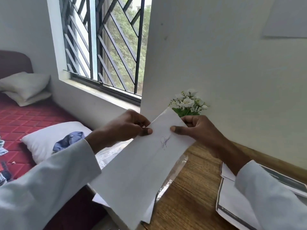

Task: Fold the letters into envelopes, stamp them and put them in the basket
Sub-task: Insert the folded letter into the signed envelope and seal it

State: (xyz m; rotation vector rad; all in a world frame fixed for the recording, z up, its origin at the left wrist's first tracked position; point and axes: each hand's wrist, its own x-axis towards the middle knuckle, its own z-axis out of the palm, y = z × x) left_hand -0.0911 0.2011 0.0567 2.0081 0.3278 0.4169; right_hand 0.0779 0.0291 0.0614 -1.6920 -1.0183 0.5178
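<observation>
With the left hand (126, 127) and right hand (194, 128) both pinching the signed letter's (141, 166) far edge above the wooden desk (196, 188), align corners before creasing.

Both hands hold one white letter (141, 166) in the air above the wooden table (196, 196); the sheet runs from 1 o'clock down to 7 o'clock, with a small ink signature (165, 142) near its upper end. Left hand (123, 128) pinches the upper left edge, right hand (197, 128) the upper right edge, thumbs on the near face. White flowers (188, 102) show at 12 o'clock behind the sheet; printed papers (232, 201) lie on the table at 4 o'clock; bed with pillows (25, 87) at 9 o'clock.
</observation>
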